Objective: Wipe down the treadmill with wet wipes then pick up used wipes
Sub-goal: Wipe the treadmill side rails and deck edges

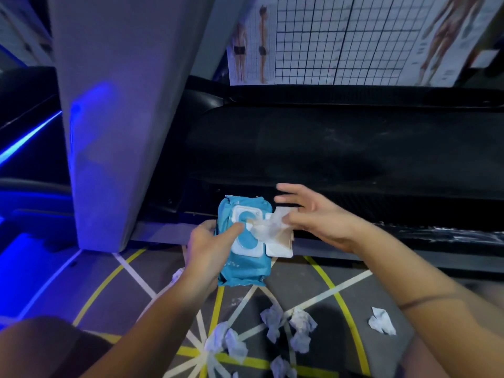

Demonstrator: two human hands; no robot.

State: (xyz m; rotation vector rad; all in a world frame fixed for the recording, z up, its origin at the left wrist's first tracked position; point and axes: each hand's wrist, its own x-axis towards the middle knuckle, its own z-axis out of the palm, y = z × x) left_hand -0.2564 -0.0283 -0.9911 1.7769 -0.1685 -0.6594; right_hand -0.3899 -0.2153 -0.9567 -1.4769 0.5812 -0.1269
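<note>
A blue pack of wet wipes [245, 271] is held in front of the treadmill's black deck [341, 148]. My left hand [211, 249] grips the pack from the left, its thumb pressing on the white opening. The pack's white lid [281, 246] is flipped open to the right. My right hand [313, 214] pinches a fresh wipe [268, 227] between thumb and forefinger and draws it out of the opening; its other fingers are spread. Several crumpled used wipes [283, 323] lie on the floor below.
A wide grey treadmill upright [117, 118] rises at left, lit blue. The floor [313, 285] has yellow and white tape lines. One crumpled wipe [381, 321] lies apart at right. Charts hang on the wall [354, 36] behind.
</note>
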